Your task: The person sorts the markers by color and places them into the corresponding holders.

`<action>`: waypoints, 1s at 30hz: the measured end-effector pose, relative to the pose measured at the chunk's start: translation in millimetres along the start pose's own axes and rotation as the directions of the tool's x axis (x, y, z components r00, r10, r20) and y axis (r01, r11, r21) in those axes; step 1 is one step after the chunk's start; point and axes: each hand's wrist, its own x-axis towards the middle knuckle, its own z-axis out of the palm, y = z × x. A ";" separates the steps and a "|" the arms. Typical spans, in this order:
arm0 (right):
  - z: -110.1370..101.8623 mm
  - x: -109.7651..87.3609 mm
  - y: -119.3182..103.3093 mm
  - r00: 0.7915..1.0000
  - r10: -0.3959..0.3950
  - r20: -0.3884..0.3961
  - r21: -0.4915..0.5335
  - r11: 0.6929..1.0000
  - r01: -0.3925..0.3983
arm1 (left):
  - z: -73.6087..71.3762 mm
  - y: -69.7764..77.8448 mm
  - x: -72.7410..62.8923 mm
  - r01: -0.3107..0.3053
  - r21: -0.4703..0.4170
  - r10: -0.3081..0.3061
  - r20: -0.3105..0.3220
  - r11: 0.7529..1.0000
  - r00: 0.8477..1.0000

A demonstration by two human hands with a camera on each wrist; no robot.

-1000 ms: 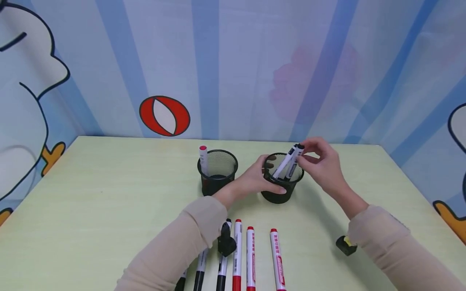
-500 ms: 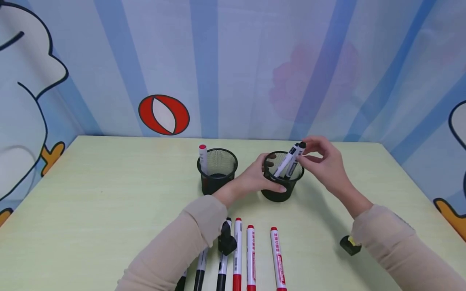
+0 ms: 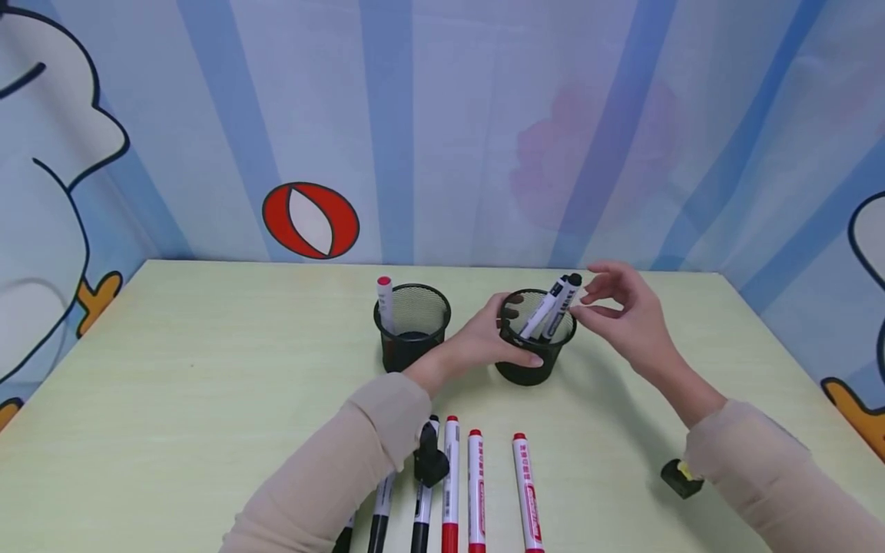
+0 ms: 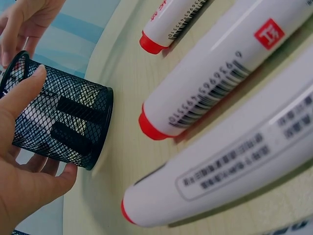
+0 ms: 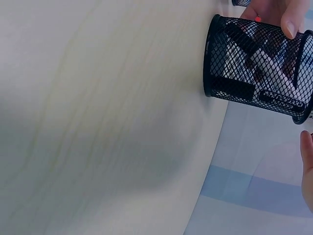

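My left hand [image 3: 477,338] grips the right-hand black mesh pen cup [image 3: 528,372], thumb on its near side. Two black-capped whiteboard markers [image 3: 546,307] lean in that cup, caps above the rim. Beside the caps is my right hand [image 3: 625,319], holding nothing, its fingers slightly bent and apart from the markers. In the left wrist view, my left hand [image 4: 24,186] has thumb and fingers round the cup [image 4: 73,117]. Through the mesh in the right wrist view, a marker [image 5: 274,73] slants inside the cup; only part of my right hand [image 5: 308,171] shows there.
A second mesh cup [image 3: 413,353] stands to the left with one marker [image 3: 386,303] showing a red end. Nearer me lie several red and black markers, among them a red marker [image 3: 528,491] set apart on the pale table [image 3: 207,399]. My left sleeve [image 3: 339,468] covers some.
My right hand has let go of the black-capped marker and drawn back slightly to the right. That marker now leans in the cup. My left hand has kept its grip.
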 end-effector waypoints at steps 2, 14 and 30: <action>-2.7 -3.4 -1.7 1.000 0.013 0.002 0.003 1.000 -0.013 | 0.3 -0.6 0.1 0.001 -0.002 -0.001 -0.002 1.000 1.000; -12.5 -27.7 -16.3 0.990 0.125 0.065 0.189 0.973 -0.135 | 0.3 -2.4 -0.1 0.001 -0.017 -0.001 0.000 1.000 1.000; 1.7 -54.2 -33.0 0.911 0.368 0.186 0.301 0.861 -0.409 | 1.0 -1.3 0.5 -0.005 0.003 0.005 -0.003 1.000 1.000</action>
